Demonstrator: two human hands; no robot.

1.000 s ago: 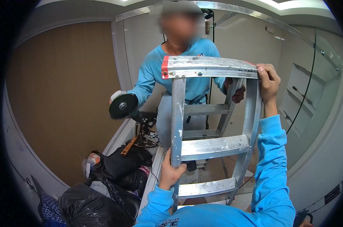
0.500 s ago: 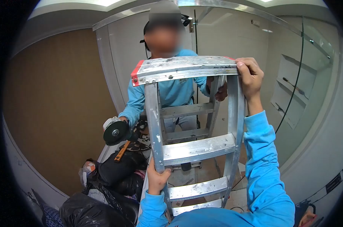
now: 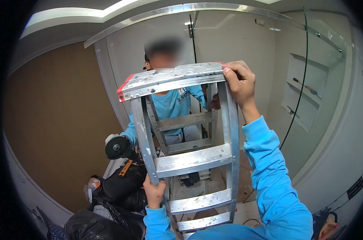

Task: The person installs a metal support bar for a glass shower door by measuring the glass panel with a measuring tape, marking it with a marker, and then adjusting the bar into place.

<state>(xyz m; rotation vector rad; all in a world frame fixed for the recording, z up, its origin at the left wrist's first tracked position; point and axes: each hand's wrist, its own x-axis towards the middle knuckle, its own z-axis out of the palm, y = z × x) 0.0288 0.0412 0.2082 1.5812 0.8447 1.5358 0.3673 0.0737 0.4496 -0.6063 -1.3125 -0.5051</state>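
Observation:
An aluminium stepladder [image 3: 193, 161] stands in front of me, its paint-spotted top cap [image 3: 173, 82] edged with red at the ends. My right hand [image 3: 241, 82] grips the right end of the cap, thumb on the front edge and fingers over the top. Lower down, my left hand [image 3: 153, 191] is wrapped round the left front rail, just below a step. Across the ladder a co-worker in a blue shirt [image 3: 175, 106] holds an angle grinder [image 3: 118, 147] in one hand. The co-worker's other hand [image 3: 216, 102] is at the ladder's far rail.
Black plastic bags [image 3: 97, 224] and a dark bag [image 3: 127, 180] lie at the lower left, with an orange-handled tool [image 3: 125, 168] on top. Glass panels [image 3: 325, 92] stand on the right, near a wall niche [image 3: 305, 86] holding tools. A brown panel [image 3: 57, 120] covers the left wall.
The ladder and both my hands appear further left in view, and its top is tilted more. The co-worker's head and body are lower behind the cap. My grip is the same.

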